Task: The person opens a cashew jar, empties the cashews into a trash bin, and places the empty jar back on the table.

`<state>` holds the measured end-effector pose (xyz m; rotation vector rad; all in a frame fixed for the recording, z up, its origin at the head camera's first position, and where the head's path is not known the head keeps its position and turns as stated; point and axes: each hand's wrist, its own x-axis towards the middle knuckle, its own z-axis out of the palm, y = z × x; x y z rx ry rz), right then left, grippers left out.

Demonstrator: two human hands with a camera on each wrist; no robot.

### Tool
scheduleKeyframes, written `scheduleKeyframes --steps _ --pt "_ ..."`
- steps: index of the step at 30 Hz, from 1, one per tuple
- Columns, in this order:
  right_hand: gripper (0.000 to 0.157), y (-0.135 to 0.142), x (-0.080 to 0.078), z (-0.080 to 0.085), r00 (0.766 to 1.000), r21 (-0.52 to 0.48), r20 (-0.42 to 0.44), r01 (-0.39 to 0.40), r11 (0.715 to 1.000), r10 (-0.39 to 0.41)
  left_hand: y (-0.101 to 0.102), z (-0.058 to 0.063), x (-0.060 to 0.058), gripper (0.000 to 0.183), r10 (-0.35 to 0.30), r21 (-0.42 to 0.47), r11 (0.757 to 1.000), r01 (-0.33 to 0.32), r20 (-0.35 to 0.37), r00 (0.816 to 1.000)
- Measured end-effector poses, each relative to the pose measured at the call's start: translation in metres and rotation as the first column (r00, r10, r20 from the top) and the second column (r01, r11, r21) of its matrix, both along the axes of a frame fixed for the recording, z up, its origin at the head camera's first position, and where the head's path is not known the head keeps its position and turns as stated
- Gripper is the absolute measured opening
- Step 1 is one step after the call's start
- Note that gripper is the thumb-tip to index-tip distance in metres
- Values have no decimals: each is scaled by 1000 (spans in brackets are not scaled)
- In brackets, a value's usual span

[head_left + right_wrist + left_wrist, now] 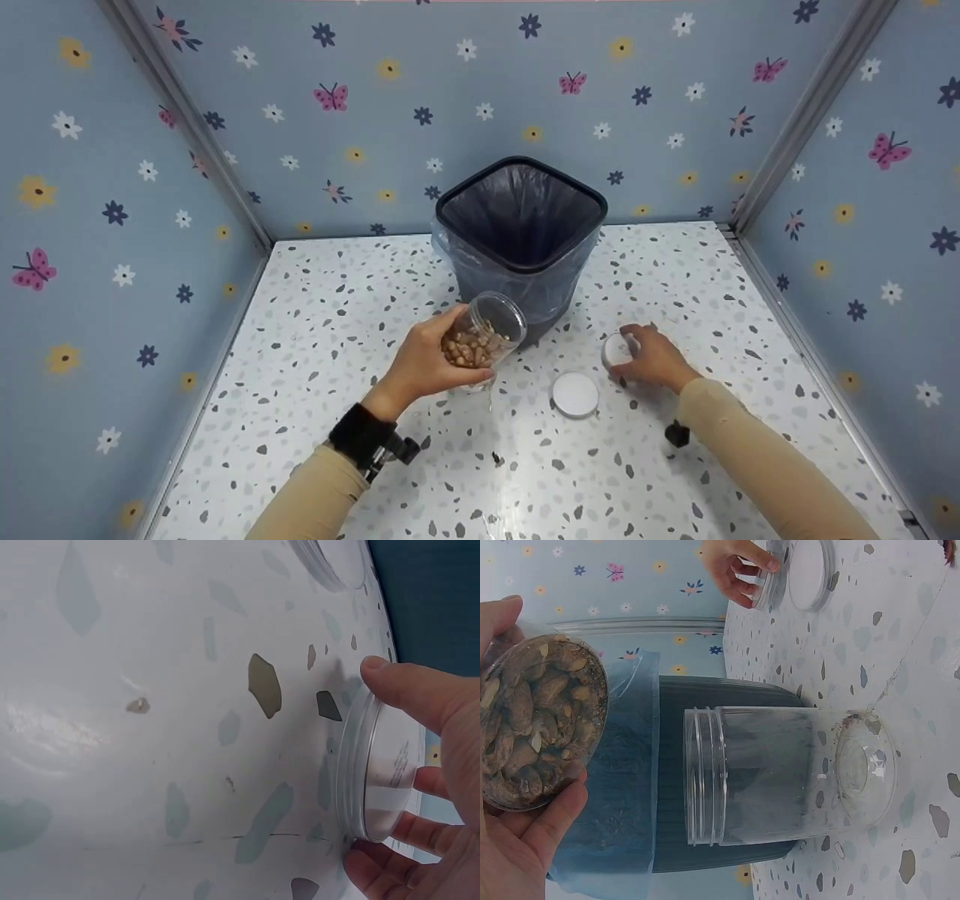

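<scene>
My left hand (431,360) grips a clear plastic jar (495,319) that is tilted, its open mouth toward the bin. Brown nuts (544,716) fill its lower part. Below it, a second clear jar (769,772) stands upright on the table without a lid; in the head view the held jar mostly hides it. Over to the right, my right hand (656,358) holds a round lid (386,772) by its rim at the tabletop, thumb on one side and fingers on the other. Another white lid (575,395) lies flat just left of that hand.
A dark bin (521,271) with a translucent bag liner stands behind the jars, against the back wall. Flowered panels (390,112) enclose the speckled white table (322,315) at the back and both sides. A small dark scrap (496,457) lies near the front.
</scene>
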<state>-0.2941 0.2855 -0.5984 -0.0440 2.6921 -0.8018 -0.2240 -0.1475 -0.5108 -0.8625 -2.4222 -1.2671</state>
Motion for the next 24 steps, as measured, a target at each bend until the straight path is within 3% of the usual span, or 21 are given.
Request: scheduleKeyframes --steps 8,24 --pt "98 1 3 -2 997 0 -68 -42 999 42 0 0 -1 89 -10 1 1000 10 -7 1000" --pt "98 1 4 -6 996 15 -77 -38 999 39 -1 1 -1 89 -22 22 1000 22 -13 1000"
